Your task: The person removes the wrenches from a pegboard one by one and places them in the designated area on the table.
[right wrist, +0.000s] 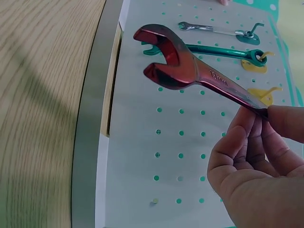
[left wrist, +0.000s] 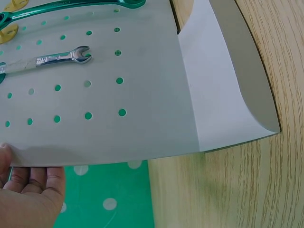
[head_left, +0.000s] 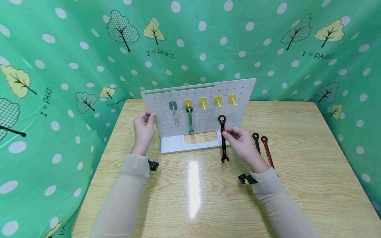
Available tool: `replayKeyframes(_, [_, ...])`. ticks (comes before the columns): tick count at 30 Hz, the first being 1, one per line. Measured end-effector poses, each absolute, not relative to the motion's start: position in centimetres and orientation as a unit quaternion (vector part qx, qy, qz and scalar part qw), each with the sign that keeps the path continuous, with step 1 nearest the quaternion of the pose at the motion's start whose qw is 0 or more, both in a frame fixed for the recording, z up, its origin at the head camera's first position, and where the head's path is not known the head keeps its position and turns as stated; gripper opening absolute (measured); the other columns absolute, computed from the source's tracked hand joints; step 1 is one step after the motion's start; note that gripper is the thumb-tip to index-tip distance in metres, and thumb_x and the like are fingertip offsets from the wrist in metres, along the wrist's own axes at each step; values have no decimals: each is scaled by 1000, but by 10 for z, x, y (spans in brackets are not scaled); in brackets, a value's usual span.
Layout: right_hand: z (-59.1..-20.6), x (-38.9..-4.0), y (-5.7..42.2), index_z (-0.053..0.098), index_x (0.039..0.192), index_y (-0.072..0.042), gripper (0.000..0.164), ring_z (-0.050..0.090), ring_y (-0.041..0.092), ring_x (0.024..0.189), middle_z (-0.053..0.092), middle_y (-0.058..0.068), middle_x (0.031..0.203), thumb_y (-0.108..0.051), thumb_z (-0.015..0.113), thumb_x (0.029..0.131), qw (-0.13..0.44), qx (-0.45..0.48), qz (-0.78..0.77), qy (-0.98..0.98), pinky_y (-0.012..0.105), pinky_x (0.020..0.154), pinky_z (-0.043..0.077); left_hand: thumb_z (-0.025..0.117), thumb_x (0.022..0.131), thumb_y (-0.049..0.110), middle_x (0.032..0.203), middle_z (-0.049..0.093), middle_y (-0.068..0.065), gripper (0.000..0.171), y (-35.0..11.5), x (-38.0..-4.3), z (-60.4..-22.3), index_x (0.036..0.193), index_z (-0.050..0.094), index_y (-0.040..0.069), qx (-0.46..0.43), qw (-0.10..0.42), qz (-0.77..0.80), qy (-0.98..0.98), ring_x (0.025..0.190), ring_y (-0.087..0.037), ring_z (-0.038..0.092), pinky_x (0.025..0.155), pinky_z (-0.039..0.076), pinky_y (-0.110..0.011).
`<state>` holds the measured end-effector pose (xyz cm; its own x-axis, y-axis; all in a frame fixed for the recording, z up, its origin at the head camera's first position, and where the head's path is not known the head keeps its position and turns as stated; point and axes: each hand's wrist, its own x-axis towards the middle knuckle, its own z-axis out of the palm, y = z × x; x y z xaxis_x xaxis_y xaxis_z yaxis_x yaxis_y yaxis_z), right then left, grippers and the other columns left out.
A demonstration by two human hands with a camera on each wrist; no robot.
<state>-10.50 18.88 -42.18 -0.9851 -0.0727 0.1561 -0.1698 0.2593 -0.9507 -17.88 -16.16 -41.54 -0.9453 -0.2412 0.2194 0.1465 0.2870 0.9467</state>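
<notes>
My left hand (head_left: 144, 129) grips the left edge of a white pegboard (head_left: 162, 120), thumb in front and fingers behind. In my right hand (head_left: 241, 142) a dark red combination wrench (head_left: 224, 148) is pinched between thumb and fingers. It hangs nearly upright before the board's right part, ring end up; its open end faces the camera in the right wrist view. A green wrench (head_left: 190, 123) hangs by its ring on a yellow hook. Left of it, a small silver wrench (left wrist: 57, 59) hangs on a dark green hook (head_left: 173, 105).
Three further yellow hooks (head_left: 218, 101) line the board's right side without tools. On the wooden table (head_left: 312, 158), a black wrench (head_left: 256, 142) and a red wrench (head_left: 268, 151) lie right of the board, partly hidden by my right arm. A green polka-dot curtain (head_left: 202, 43) surrounds the table.
</notes>
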Motion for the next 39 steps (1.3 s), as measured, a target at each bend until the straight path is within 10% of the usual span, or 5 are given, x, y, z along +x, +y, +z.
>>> replayKeyframes(9, [-427,-105,195,73,103,8,14,62,15,80,70,17,94,-4,68,99,54,78,602,-793,20,69,52,60,104,10,105,71,-21,22,-161,-179,-414,109,66,-10,19,164,-599,-784,93,-26,66,88,56,-42])
replayKeyframes(17, [-428,-101,200,73,103,6,15,61,18,77,70,16,92,-8,69,99,57,61,589,-804,20,64,51,60,104,9,103,70,-19,19,-160,-177,-413,110,67,-8,37,163,-590,-790,91,-23,65,78,55,-27])
replayKeyframes(39, [-430,-90,225,70,109,11,20,63,10,83,70,23,103,-7,67,100,67,21,602,-795,19,71,54,60,104,6,102,70,-21,18,-161,-179,-413,108,66,-10,30,167,-597,-784,89,-24,65,81,56,-31])
